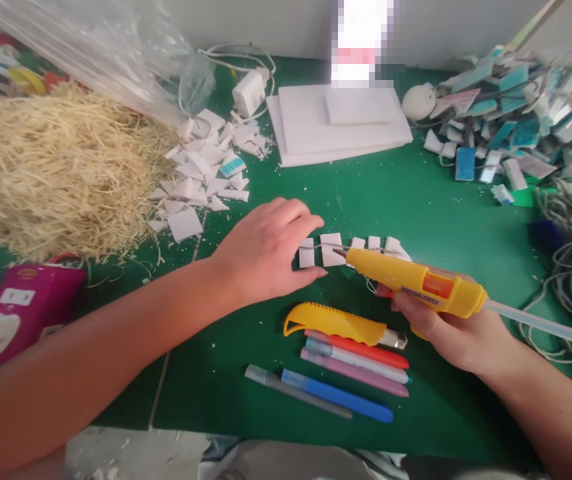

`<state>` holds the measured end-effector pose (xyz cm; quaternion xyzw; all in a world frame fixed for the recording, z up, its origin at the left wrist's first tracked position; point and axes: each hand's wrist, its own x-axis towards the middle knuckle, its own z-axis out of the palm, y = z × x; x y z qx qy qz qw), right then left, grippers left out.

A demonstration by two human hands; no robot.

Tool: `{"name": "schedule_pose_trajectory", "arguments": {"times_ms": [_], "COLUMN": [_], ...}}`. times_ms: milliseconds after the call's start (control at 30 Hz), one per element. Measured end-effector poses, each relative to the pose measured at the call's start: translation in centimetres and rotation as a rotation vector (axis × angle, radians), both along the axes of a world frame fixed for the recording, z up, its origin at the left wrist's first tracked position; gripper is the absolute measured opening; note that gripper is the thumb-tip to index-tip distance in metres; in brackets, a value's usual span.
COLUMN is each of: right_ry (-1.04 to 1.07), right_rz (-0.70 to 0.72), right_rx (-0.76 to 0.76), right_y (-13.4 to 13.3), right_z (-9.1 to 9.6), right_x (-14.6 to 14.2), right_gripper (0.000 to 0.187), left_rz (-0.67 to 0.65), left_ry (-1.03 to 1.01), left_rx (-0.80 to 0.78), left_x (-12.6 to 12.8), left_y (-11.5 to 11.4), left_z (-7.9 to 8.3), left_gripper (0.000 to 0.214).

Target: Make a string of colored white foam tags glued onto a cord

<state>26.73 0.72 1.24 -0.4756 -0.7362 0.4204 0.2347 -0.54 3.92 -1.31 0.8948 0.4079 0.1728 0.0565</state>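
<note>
My right hand [446, 330] grips a yellow hot glue gun [416, 280], with a clear glue stick out of its back. Its nozzle is over a row of small white foam pieces, at a foam piece [333, 249] second from the left. A thin grey cord runs along the row. My left hand [271, 250] lies at the row's left end, thumb and forefinger apart around the leftmost foam piece [307, 257]; whether they press on it I cannot tell. Below the row is a yellow utility knife [336, 323] with its blade tip out.
Several pens, one a blue pen [339, 395], lie nearest me. Foam scraps [196, 177] and straw-like shavings [61, 173] heap up at left, beside a magenta box [23, 310]. White foam sheets [296, 137] lie behind. Foam pieces [521, 133] and grey cord [571, 267] pile up at right.
</note>
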Motion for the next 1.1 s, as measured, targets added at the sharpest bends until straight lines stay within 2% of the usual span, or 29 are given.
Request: {"name": "schedule_pose_trajectory", "arguments": {"times_ms": [167,333,633,867,1100], "right_ry": [-0.005,-0.003,-0.031,-0.073,-0.049], "right_rz": [-0.006,0.021,0.015,-0.024,0.01], "right_rx": [0.067,0.102,0.13,0.087,0.171], "right_y": [-0.11,-0.18,-0.12,-0.22,-0.14], "right_z": [-0.06,-0.23,-0.43,-0.49,-0.14], "right_x": [0.17,0.27,0.1,-0.09,-0.31], "right_gripper": [0.027,0.028,0.034,0.043,0.037], "left_rz": [-0.044,-0.034,-0.019,-0.049,-0.065], "left_ry": [-0.029,-0.074,-0.041,-0.04,-0.063], "left_rx": [0.032,0.142,0.15,0.164,0.159], "left_x": [1.04,0.42,0.8,0.78,1.02], "left_y": [0.59,0.26,0.57,0.7,0.55], "left_z": [0.03,-0.16,-0.71,-0.78,-0.55], "left_gripper": [0.042,0.013,0.019,0.027,0.024]}}
